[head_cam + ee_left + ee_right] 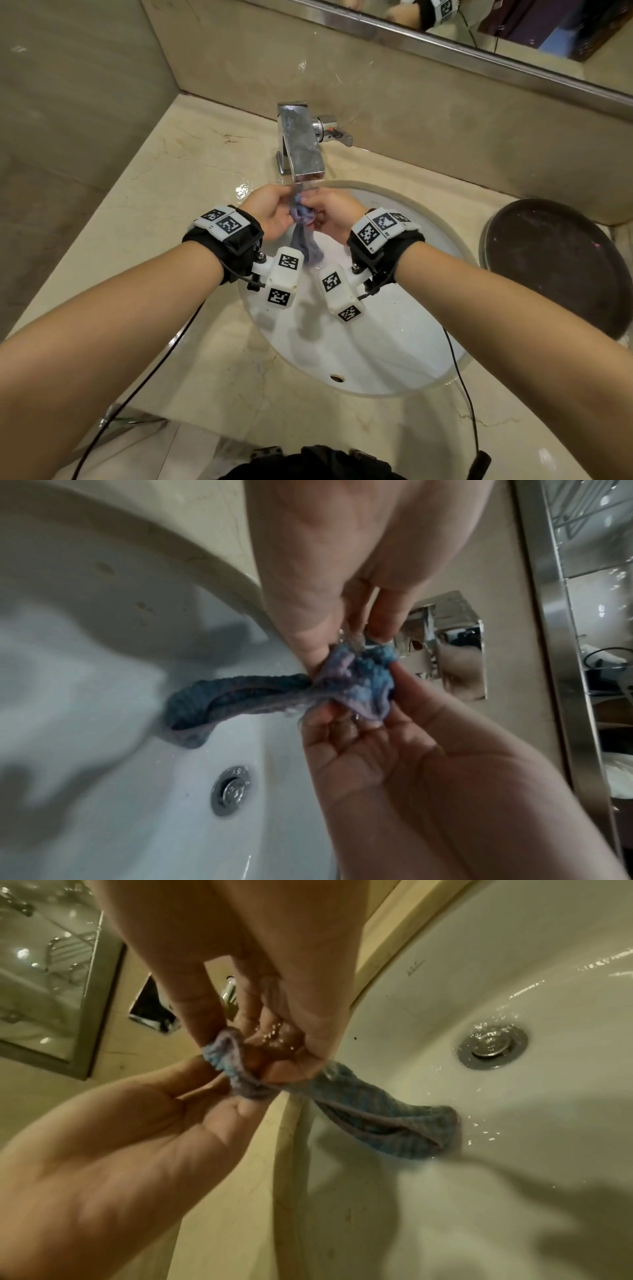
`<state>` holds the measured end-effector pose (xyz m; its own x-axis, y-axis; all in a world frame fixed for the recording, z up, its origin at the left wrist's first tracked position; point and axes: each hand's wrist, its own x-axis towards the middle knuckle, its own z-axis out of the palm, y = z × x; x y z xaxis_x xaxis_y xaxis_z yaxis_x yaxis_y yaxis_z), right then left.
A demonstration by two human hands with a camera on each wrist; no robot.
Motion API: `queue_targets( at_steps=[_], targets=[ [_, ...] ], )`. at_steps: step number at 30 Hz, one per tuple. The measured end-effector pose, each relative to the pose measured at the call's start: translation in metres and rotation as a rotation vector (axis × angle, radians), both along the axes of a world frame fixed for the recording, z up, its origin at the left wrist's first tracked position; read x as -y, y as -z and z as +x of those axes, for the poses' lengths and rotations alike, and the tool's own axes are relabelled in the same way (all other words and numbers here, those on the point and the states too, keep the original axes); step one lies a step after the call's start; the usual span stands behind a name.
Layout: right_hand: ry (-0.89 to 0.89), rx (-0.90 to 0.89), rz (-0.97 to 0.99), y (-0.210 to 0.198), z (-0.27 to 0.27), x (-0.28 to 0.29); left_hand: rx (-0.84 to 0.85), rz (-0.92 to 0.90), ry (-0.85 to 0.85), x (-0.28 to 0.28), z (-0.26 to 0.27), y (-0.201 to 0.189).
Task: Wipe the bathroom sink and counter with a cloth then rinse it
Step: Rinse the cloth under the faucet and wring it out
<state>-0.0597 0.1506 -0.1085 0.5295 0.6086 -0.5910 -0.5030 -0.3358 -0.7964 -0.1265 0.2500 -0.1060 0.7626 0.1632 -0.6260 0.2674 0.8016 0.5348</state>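
Blue-violet cloth (303,219), bunched under the faucet (301,144) spout above the sink (428,342), was pinched between the fingertips of the left hand (270,212) and the right hand (334,214), its tail hanging into the basin. Water beaded on the fingers and counter (171,192). Wiping appeared finished; rinsing was under way, with wringing probably left.

Faucet (301,144) behind sink (428,370); tray (561,260) right of sink.

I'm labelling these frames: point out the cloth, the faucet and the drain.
cloth (356,680), left wrist view, bunched upper part.
faucet (303,144), head view, top of spout.
drain (491,1045), right wrist view, metal plug centre.
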Motion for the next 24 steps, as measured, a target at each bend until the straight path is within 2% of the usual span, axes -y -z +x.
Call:
queue_targets(
  at_steps=[9, 13, 15, 18, 22, 24],
  targets=[
    [0.135, 0.124, -0.074, 0.001, 0.015, 0.004, 0.039, 0.03, 0.078, 0.002, -0.003, 0.0],
    [-0.034, 0.137, -0.068, -0.003, 0.003, 0.001, 0.036, -0.03, 0.072, -0.005, -0.004, 0.002],
    [-0.05, 0.113, -0.05, -0.002, 0.0, 0.001, 0.031, -0.014, 0.082, -0.006, -0.003, 0.003],
    [0.001, 0.116, -0.06, 0.001, 0.006, 0.0, 0.024, 0.017, 0.085, -0.004, -0.003, 0.002],
    [0.186, 0.098, -0.107, 0.004, 0.02, 0.006, 0.034, 0.026, 0.163, -0.002, -0.006, 0.004],
    [0.176, 0.093, -0.095, 0.005, 0.021, 0.008, 0.036, 0.027, 0.16, -0.001, -0.006, 0.004]
  ],
)
